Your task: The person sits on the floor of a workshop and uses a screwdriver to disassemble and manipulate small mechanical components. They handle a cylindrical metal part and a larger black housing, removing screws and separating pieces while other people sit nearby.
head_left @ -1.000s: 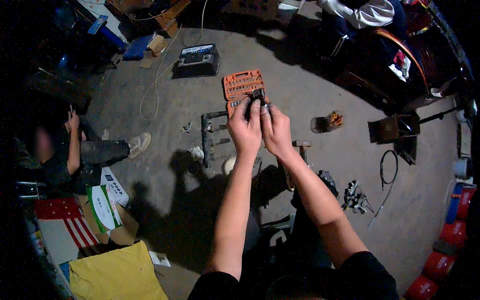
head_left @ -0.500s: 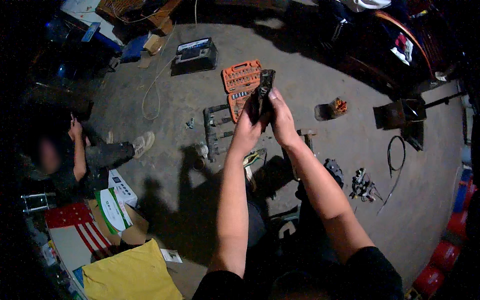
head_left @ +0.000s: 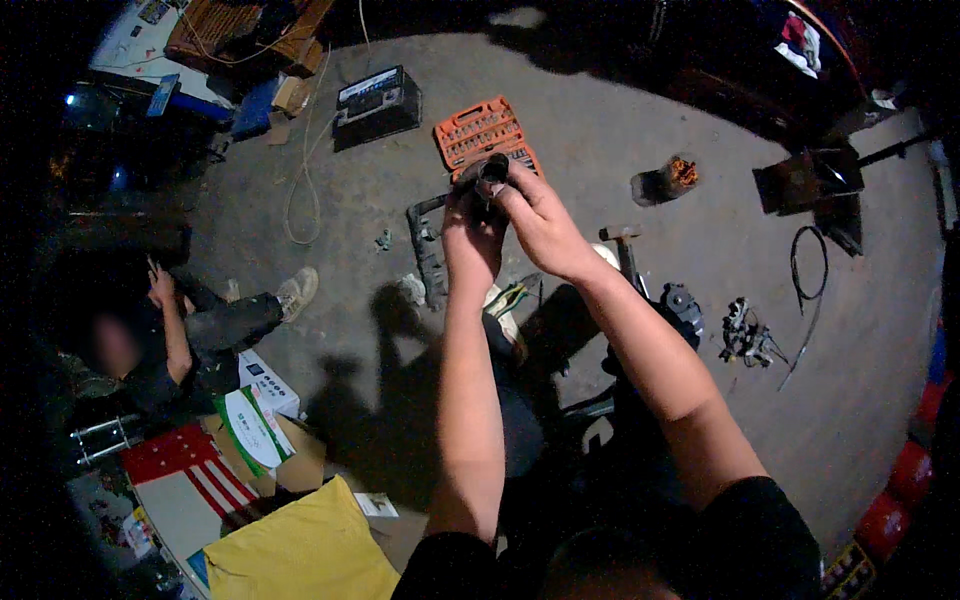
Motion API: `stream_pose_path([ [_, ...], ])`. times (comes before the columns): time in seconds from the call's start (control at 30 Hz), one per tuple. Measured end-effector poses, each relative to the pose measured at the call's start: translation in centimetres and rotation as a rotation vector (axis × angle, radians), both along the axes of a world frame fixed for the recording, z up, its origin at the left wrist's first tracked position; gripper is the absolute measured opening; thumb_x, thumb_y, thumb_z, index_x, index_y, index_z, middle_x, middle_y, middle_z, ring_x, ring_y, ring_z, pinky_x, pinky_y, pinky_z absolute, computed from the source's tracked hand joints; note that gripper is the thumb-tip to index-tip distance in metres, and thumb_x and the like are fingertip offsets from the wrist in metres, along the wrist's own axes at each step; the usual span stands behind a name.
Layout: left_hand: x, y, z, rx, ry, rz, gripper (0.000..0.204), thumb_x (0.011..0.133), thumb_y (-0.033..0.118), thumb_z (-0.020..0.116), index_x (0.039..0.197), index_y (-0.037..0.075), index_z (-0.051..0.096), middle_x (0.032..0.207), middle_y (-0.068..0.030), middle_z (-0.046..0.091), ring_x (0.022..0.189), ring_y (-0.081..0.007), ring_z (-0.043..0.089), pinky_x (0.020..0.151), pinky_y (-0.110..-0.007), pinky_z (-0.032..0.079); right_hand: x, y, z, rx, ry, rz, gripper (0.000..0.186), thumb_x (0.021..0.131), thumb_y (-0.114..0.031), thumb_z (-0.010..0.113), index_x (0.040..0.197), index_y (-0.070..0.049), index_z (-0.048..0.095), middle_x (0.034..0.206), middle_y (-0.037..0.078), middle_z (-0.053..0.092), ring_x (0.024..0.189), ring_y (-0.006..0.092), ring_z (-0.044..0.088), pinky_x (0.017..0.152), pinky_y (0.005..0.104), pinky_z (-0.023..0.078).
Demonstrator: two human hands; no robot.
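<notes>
Both my hands are closed on a dark, dirty part (head_left: 489,176) with a rounded hollow end, held out at the middle of the view. My left hand (head_left: 471,243) wraps it from the left and below. My right hand (head_left: 541,222) grips it from the right, its thumb and fingers at the opening. Beyond them lies an open orange socket set case (head_left: 462,140), partly hidden by the part. A dark bar with several short fittings (head_left: 428,260) lies just left of my hands. A hammer (head_left: 622,236) and pliers (head_left: 509,297) are below and beside my forearms.
A person (head_left: 180,330) sits at the left. A battery (head_left: 375,111) stands up top, near a loose cord. A container of orange bits (head_left: 668,179), a metal box (head_left: 805,182), a cable loop (head_left: 805,255) and assorted parts (head_left: 748,335) are rightward. Yellow cloth (head_left: 295,540) lies lower left.
My hands have turned the dark part from an upright position to show its hollow end, my right fingers shifting over it. The view has shifted, so floor items appear in different places.
</notes>
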State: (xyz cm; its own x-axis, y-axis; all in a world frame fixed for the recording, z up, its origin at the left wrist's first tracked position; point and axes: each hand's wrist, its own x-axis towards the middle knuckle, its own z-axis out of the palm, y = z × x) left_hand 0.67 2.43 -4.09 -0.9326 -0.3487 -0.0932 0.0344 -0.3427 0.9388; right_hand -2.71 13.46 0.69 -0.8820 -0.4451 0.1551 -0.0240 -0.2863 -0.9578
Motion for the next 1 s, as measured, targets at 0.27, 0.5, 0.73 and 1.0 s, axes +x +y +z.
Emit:
stream_pose_path([
  [0.27,1.3,0.6,1.4,-0.284,-0.169,-0.067,0.030,0.085,-0.001,0.054,0.115,0.001,0.049,0.107,-0.0084,0.057,0.098,-0.0156,0.055,0.085,-0.029,0.047,0.1,0.6,-0.9,0.060,0.029,0.031,0.035,0.089,-0.014,0.046,0.119,0.003,0.045,0.106,0.016,0.055,0.099,0.0216,0.053,0.087,0.0323,0.041],
  [0.5,0.6,0.8,2.1,-0.309,-0.036,-0.192,0.023,0.090,0.012,0.054,0.108,-0.003,0.052,0.099,-0.0070,0.060,0.088,-0.0130,0.058,0.076,-0.028,0.049,-0.7,1.4,-1.2,0.064,0.064,-0.052,0.037,0.086,-0.014,0.053,0.118,0.004,0.048,0.102,0.016,0.059,0.095,0.0192,0.056,0.083,0.0316,0.044],
  [0.73,0.9,0.2,1.6,-0.372,-0.087,-0.142,0.014,0.085,0.011,0.058,0.091,-0.002,0.059,0.079,-0.0009,0.060,0.071,-0.0082,0.054,0.065,-0.023,0.044,-0.6,1.4,-0.5,0.111,-0.010,-0.120,0.033,0.085,-0.015,0.056,0.110,0.007,0.052,0.095,0.014,0.062,0.087,0.0163,0.058,0.079,0.0302,0.046],
  [1.0,1.0,-0.3,1.5,-0.267,-0.051,-0.226,0.019,0.081,0.016,0.063,0.090,-0.001,0.060,0.080,0.0010,0.058,0.072,-0.0069,0.051,0.065,-0.023,0.042,-1.0,1.3,-0.9,0.132,-0.196,-0.130,0.034,0.085,-0.021,0.058,0.104,0.006,0.054,0.091,0.015,0.062,0.083,0.0186,0.059,0.074,0.0323,0.047],
])
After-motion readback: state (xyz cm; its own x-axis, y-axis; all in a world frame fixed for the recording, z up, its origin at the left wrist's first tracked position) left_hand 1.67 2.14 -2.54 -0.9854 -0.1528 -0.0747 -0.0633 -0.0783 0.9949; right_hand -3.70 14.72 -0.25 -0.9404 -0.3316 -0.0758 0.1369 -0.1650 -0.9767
